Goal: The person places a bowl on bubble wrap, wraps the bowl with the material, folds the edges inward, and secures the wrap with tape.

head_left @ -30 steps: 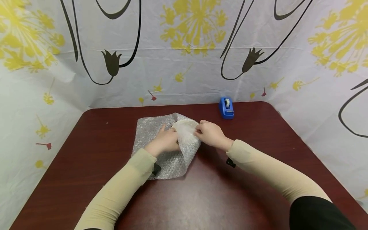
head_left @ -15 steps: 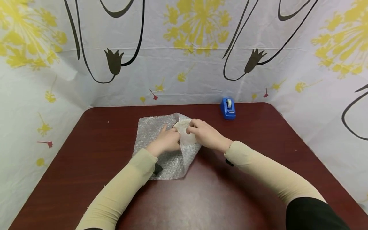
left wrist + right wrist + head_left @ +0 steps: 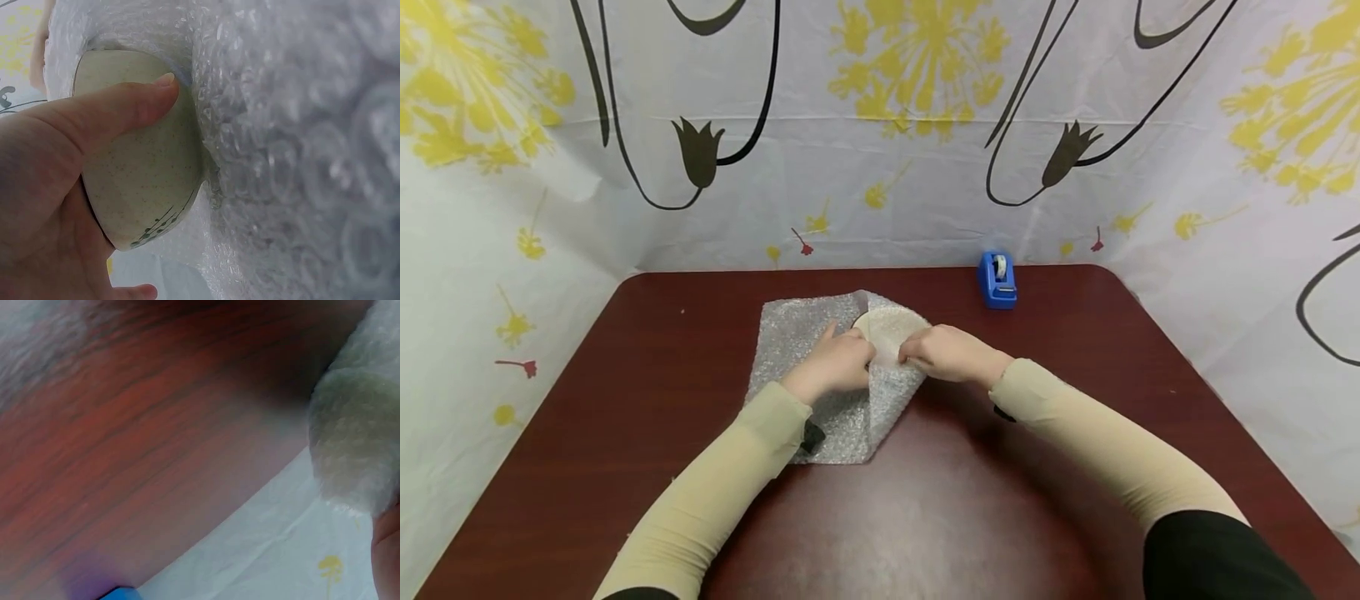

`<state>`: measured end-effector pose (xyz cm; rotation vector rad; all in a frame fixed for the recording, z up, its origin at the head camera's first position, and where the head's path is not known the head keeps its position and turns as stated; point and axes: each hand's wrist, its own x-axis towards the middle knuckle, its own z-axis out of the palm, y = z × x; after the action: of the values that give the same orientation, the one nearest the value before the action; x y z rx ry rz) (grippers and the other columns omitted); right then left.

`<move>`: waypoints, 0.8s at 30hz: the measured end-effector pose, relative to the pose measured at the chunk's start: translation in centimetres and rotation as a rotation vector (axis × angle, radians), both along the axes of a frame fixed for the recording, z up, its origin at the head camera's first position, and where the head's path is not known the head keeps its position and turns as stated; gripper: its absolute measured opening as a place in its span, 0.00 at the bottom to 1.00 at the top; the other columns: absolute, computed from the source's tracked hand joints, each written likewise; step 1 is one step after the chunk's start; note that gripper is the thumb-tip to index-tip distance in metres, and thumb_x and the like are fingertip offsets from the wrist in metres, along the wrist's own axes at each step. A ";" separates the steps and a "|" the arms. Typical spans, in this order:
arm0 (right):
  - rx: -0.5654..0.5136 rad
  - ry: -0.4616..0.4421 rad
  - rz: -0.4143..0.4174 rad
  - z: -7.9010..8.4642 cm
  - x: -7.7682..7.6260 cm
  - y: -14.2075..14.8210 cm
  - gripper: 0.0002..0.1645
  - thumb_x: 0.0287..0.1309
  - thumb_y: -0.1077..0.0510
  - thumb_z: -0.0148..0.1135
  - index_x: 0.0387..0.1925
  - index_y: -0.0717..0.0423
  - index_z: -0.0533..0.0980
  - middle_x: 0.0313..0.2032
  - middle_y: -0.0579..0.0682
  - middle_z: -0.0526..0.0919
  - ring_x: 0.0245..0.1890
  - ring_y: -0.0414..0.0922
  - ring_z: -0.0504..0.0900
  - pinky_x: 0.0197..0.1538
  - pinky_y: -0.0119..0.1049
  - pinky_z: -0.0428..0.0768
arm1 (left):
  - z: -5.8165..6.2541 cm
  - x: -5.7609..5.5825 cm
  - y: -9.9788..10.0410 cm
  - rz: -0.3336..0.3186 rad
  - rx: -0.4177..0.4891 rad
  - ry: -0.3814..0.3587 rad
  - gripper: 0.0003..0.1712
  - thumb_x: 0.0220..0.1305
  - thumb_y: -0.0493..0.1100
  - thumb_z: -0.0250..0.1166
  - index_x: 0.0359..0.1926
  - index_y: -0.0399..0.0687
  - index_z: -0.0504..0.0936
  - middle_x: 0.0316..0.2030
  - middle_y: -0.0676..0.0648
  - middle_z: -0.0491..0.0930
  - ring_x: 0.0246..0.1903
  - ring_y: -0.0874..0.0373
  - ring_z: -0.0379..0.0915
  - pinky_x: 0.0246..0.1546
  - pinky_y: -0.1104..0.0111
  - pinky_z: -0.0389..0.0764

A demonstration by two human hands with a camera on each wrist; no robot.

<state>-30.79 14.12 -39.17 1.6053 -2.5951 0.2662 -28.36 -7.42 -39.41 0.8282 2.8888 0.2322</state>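
A cream speckled bowl (image 3: 140, 159) with a dark rim and a green plant pattern stands on its side, partly inside a sheet of bubble wrap (image 3: 838, 437). My left hand (image 3: 833, 364) grips the bowl, its thumb laid across the outer wall in the left wrist view. One flap of the wrap is folded over the bowl's right part, and the cream shows through it. At this flap my right hand (image 3: 953, 353) pinches the wrap with curled fingers. Only a bit of that hand shows in the right wrist view, beside the covered bowl.
A blue tape dispenser (image 3: 997, 282) stands near the back edge of the dark red table (image 3: 925, 517), right of the wrap. Behind the table hangs a white curtain (image 3: 760, 225) with printed flowers.
My right hand shifted left over the flap, then came back down and right along the bowl. The flap now lies flatter against the bowl. My left hand keeps its grip.
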 end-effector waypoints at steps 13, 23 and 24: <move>0.191 -0.008 -0.032 0.5 1.0 -0.7 0.33 0.41 0.37 0.75 0.47 0.51 0.83 0.43 0.42 0.84 0.47 0.39 0.80 0.64 0.55 0.63 | 0.7 -0.6 0.1 -0.025 -0.076 -0.005 0.09 0.61 0.48 0.63 0.24 0.56 0.79 0.28 0.57 0.78 0.53 0.57 0.70 0.68 0.42 0.43; 0.244 0.058 -0.058 0.7 1.5 -1.1 0.23 0.49 0.70 0.64 0.47 0.51 0.84 0.44 0.46 0.85 0.47 0.43 0.82 0.62 0.56 0.67 | 2.8 -0.5 -0.2 -0.142 -0.139 -0.048 0.05 0.52 0.40 0.68 0.25 0.57 0.81 0.26 0.61 0.80 0.66 0.55 0.59 0.68 0.42 0.41; 0.244 0.060 -0.060 0.7 1.6 -1.0 0.23 0.50 0.71 0.63 0.47 0.52 0.84 0.44 0.47 0.85 0.47 0.43 0.82 0.62 0.56 0.67 | 3.0 -0.5 -0.3 -0.147 -0.125 -0.063 0.04 0.51 0.41 0.69 0.28 0.56 0.84 0.29 0.60 0.81 0.67 0.54 0.58 0.69 0.43 0.41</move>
<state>-29.20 13.09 -38.47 1.5715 -2.7107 -0.1059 -28.82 -7.73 -36.39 0.9853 2.7359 0.0609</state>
